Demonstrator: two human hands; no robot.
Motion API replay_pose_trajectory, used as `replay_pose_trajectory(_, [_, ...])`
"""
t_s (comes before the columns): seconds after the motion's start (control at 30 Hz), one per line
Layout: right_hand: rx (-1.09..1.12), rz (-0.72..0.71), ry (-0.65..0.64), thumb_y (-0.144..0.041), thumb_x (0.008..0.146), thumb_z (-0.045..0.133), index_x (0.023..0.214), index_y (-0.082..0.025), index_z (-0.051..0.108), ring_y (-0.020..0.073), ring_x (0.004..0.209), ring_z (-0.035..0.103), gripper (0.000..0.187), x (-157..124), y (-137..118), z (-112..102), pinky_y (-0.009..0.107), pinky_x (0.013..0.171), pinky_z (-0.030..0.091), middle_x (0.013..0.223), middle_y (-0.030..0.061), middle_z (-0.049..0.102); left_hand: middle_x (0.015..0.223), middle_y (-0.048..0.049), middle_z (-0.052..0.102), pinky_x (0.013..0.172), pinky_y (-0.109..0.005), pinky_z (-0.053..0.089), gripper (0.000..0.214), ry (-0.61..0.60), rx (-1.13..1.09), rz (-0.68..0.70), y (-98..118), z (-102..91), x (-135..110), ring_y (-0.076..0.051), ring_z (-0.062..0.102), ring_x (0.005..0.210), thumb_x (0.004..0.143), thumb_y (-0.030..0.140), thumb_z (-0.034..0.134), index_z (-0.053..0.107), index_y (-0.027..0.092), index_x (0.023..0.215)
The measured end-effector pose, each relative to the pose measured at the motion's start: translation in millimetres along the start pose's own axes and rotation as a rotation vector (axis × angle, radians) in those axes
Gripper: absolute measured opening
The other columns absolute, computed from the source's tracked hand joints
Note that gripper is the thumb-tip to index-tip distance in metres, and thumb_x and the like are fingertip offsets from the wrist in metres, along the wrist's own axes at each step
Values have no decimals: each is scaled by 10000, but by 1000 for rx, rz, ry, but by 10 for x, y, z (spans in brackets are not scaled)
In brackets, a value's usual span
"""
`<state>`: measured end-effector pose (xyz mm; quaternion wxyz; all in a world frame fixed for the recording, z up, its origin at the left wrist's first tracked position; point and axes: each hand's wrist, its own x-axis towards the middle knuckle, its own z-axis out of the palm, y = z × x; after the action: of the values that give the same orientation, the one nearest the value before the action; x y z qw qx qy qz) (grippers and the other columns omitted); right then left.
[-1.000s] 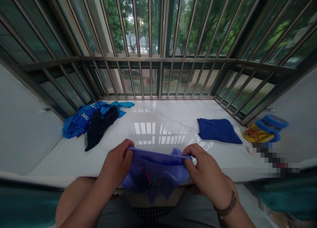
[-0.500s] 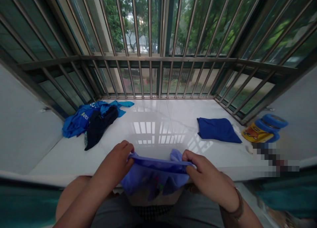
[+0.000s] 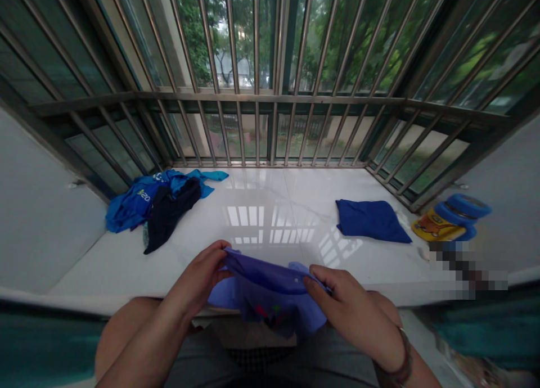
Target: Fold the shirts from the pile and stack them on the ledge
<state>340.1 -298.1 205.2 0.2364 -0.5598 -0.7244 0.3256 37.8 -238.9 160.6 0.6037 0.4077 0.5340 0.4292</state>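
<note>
A thin purple garment (image 3: 274, 289) hangs over the front edge of the white ledge, with a pink and green print low on its front. My left hand (image 3: 211, 273) pinches its upper edge at the left. At the right end of that edge, my right hand (image 3: 343, 292) grips the cloth between thumb and fingers. The edge is stretched between both hands and slopes down to the right. Its exact kind of clothing cannot be made out. Beyond my right hand lies a flat, folded dark blue cloth (image 3: 371, 221).
On the ledge's left side is a crumpled bright blue garment (image 3: 130, 205) with a dark navy garment (image 3: 171, 219) over it. A blue and yellow bottle (image 3: 449, 219) stands at the right. Metal window bars (image 3: 270, 98) enclose the back and sides.
My left hand has raised its end of the purple garment slightly, so the edge now tilts. The right hand has shifted a little left along the cloth, and the printed front shows more.
</note>
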Motion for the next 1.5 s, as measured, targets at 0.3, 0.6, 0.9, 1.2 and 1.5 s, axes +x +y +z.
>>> replay_pose_trajectory(0.3, [-124, 5, 231, -373, 1046, 517, 709, -263, 530, 179, 594, 604, 355, -83, -33, 15, 311, 575, 351, 614, -24, 622, 666, 41, 605, 617, -302, 392, 117, 144, 849, 310, 134, -128, -66, -202, 577, 638, 747, 343, 630, 604, 270, 835])
replay_pose_trajectory(0.6, [-22, 9, 360, -427, 1067, 470, 789, -274, 602, 213, 705, 681, 343, -109, 85, 26, 306, 622, 445, 690, 3, 676, 1265, -79, 764, 1075, -422, 542, 320, -29, 754, 496, 226, -367, -51, -319, 696, 1218, 672, 247, 560, 775, 269, 908])
replay_pose_trajectory(0.9, [140, 97, 303, -562, 1110, 408, 794, -247, 519, 159, 640, 545, 460, -98, 169, -47, 274, 596, 394, 665, -28, 551, 1006, -33, 773, 830, -296, 572, 291, -238, 701, 427, 196, -461, -203, -239, 711, 930, 995, 515, 655, 748, 244, 1042])
replay_pose_trajectory(1.2, [166, 84, 269, -537, 1061, 455, 797, -264, 465, 152, 629, 492, 381, 30, 117, -97, 275, 571, 387, 674, -42, 500, 780, 17, 605, 625, -245, 470, 369, -152, 720, 402, 303, -476, -283, -171, 588, 720, 1031, 570, 644, 604, 235, 883])
replay_pose_trajectory(1.5, [76, 83, 258, -368, 1009, 428, 967, -268, 488, 195, 728, 579, 124, 162, 162, 6, 314, 682, 418, 770, -28, 578, 879, -13, 684, 708, -284, 543, 247, -169, 827, 491, 461, -371, -579, -192, 657, 782, 1091, 473, 543, 622, 249, 1022])
